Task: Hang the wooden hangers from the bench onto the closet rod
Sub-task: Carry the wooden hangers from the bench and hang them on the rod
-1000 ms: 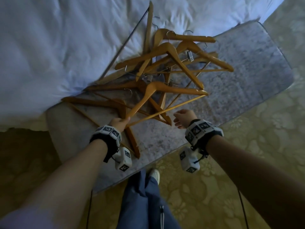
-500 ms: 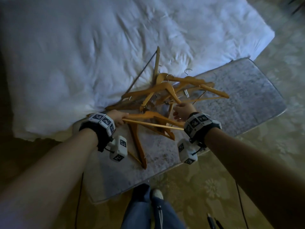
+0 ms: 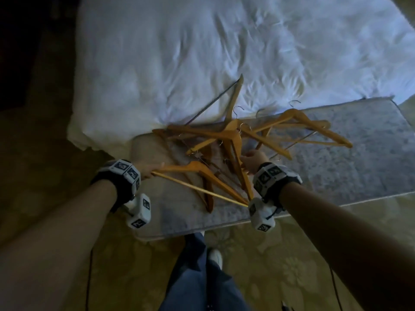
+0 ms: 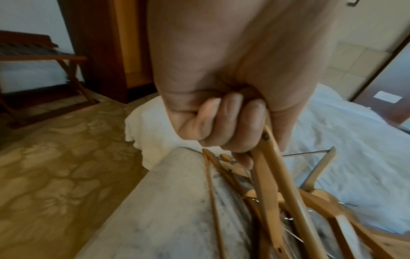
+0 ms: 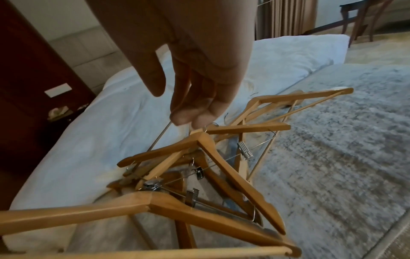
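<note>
Several wooden hangers [image 3: 235,135] lie tangled in a pile on the grey upholstered bench [image 3: 350,176] at the foot of the bed. My left hand [image 3: 147,171] grips the end of one hanger [image 3: 202,173], fingers curled round its arm and bar [image 4: 281,184], and holds it above the bench [image 4: 166,210]. My right hand [image 3: 253,159] hangs over the pile [image 5: 210,157] with fingers [image 5: 190,112] pointing down and thumb apart. Its fingertips are just above a hanger's wire hook [image 5: 210,125] and hold nothing. No closet rod is in view.
A white duvet [image 3: 202,63] covers the bed behind the bench. Patterned carpet [image 3: 280,265] surrounds it, with my trouser legs [image 3: 197,277] at the near edge. A wooden luggage rack [image 4: 33,52] and a dark wooden panel [image 4: 99,52] stand to the left.
My left hand has pulled its hanger out leftward and nearer, clear of the pile. My right hand has moved up to the pile's middle. The view has drawn back from the bench.
</note>
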Motion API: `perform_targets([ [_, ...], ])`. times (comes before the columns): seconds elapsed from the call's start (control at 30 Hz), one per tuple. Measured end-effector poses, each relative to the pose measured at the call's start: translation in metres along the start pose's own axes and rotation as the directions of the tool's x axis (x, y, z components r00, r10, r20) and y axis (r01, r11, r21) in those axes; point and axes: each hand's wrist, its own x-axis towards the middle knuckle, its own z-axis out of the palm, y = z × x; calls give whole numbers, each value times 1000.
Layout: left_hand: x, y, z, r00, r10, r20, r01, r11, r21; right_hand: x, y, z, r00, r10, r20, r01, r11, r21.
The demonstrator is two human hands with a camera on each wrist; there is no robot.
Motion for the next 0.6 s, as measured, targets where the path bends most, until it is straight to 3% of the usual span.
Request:
perform_targets([
  [0.17,21,-40,13,999,-43,12,43,999,14,22,36,44,997,48,53,-37,982,-188],
  [0.3,49,-70,22,999,-27,-37,26,999,-28,48,64,75,995,86,52,-72,972,-222],
  [0.43,79,-94,24,999,-40,-11,40,998,47,72,85,86,989,140,-37,-145,967,-208],
  [0.6,111,-97,38,1000,30,8,-31,980,198,100,100,101,990,139,-7,-136,954,-267],
])
